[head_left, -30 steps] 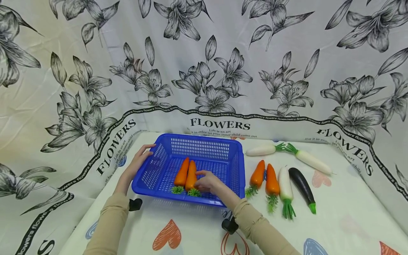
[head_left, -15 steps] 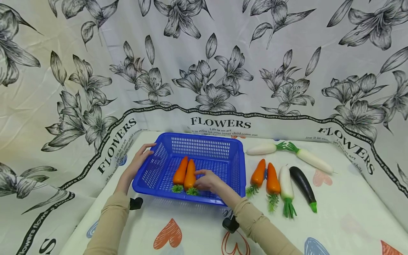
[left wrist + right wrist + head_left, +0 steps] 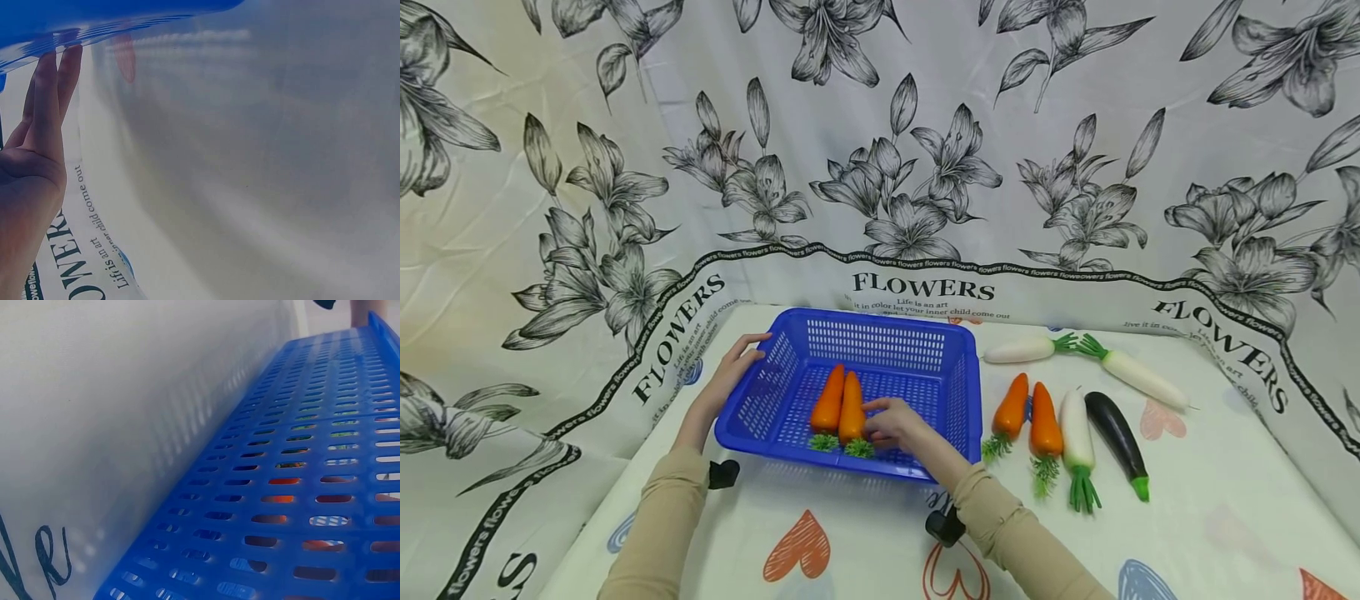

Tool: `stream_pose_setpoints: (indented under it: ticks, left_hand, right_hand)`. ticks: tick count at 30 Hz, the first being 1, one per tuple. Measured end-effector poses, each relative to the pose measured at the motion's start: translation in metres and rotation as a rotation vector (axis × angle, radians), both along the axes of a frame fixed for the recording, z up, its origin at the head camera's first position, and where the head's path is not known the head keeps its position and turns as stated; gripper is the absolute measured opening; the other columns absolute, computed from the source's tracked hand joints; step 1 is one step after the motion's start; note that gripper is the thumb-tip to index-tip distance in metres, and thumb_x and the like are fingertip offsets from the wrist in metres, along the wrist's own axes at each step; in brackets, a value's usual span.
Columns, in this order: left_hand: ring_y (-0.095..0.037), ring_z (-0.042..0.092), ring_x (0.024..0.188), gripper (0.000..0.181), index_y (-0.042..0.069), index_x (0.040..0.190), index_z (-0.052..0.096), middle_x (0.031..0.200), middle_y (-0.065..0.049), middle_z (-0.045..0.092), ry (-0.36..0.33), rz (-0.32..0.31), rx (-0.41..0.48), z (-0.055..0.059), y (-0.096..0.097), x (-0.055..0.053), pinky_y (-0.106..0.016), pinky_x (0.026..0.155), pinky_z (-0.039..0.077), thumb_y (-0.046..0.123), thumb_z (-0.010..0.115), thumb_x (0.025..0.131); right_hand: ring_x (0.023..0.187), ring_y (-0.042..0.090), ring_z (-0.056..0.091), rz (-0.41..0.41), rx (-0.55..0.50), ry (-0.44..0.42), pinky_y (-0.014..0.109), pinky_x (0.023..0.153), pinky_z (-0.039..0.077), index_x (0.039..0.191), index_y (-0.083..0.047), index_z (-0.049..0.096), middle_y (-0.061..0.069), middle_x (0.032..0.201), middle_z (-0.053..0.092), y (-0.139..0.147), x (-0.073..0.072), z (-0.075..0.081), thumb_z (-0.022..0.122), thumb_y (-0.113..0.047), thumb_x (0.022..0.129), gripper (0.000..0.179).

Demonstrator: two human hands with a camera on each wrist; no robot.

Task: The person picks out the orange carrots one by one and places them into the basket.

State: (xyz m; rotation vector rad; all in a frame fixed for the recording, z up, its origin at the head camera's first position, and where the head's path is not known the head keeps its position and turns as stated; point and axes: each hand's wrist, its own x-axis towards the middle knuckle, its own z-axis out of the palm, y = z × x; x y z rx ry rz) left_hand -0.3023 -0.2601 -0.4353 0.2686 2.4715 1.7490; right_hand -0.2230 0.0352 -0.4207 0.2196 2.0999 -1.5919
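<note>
Inside the blue plastic basket (image 3: pixel 880 468), two orange carrots lie side by side, a left carrot (image 3: pixel 827 404) and a right carrot (image 3: pixel 852 408), their green tops toward the near wall. My right hand (image 3: pixel 897 423) is in the basket just right of them, with the index finger at the right carrot's side and the other fingers bent lower down. At the basket's left rim is my left hand (image 3: pixel 735 371); in the left wrist view its straight fingers (image 3: pixel 47 100) reach up to the rim's underside. The right wrist view shows only the basket's slotted wall, with the right hand mostly hidden behind it.
Right of the basket lie two more carrots (image 3: pixel 1046 421), a white radish (image 3: pixel 1077 429) and an eggplant (image 3: pixel 1116 433). Two further white radishes (image 3: pixel 1142 377) lie behind them. A flower-printed curtain (image 3: pixel 917 167) rises at the back. Hearts are printed on the white tablecloth (image 3: pixel 865 550).
The two carrots in the basket have shifted slightly left within it, with my right hand beside them. My left hand stays at the rim. The view has drifted slightly.
</note>
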Motion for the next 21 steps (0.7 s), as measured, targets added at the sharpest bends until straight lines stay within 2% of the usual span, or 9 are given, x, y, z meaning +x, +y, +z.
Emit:
stream_pose_setpoints:
  ticks: [6, 12, 16, 21]
  left_hand:
    - [-0.029, 0.047, 0.113, 0.044, 0.016, 0.144, 0.036, 0.148, -0.015, 0.032, 0.004, 0.005, -0.015, 0.0008, 0.0008, 0.0002, -0.028, 0.082, 0.045, 0.028, 0.036, 0.102]
    - [-0.031, 0.047, 0.114, 0.045, 0.017, 0.145, 0.035, 0.149, -0.015, 0.032, -0.005, 0.011, -0.014, 0.0021, 0.0013, 0.0014, -0.027, 0.082, 0.045, 0.030, 0.037, 0.101]
    - [-0.027, 0.048, 0.110, 0.045, 0.017, 0.145, 0.035, 0.148, -0.016, 0.033, -0.009, 0.017, -0.014, 0.0024, 0.0016, 0.0017, -0.026, 0.080, 0.046, 0.029, 0.038, 0.102]
    - [-0.024, 0.049, 0.108, 0.044, 0.017, 0.145, 0.035, 0.148, -0.014, 0.033, -0.007, 0.014, -0.013, 0.0033, 0.0030, 0.0008, -0.026, 0.080, 0.046, 0.028, 0.038, 0.102]
  right_hand:
    - [0.085, 0.027, 0.061, -0.036, -0.017, -0.001, 0.043, 0.084, 0.052, 0.126, -0.003, 0.057, 0.017, 0.103, 0.063, 0.0011, 0.0004, 0.0000, 0.062, -0.002, 0.084, 0.042]
    - [0.085, 0.026, 0.059, -0.089, -0.044, 0.001, 0.043, 0.084, 0.052, 0.129, -0.001, 0.054, 0.016, 0.102, 0.060, 0.0009, -0.0005, -0.0001, 0.062, -0.005, 0.085, 0.045]
    - [0.084, 0.024, 0.058, -0.125, -0.053, -0.002, 0.043, 0.084, 0.052, 0.131, -0.002, 0.053, 0.017, 0.106, 0.061, 0.0010, -0.0008, 0.0003, 0.062, -0.008, 0.086, 0.046]
    - [0.092, 0.028, 0.060, -0.159, -0.068, 0.009, 0.043, 0.084, 0.051, 0.132, -0.002, 0.051, 0.020, 0.114, 0.061, 0.0024, -0.0003, 0.0028, 0.062, -0.011, 0.088, 0.046]
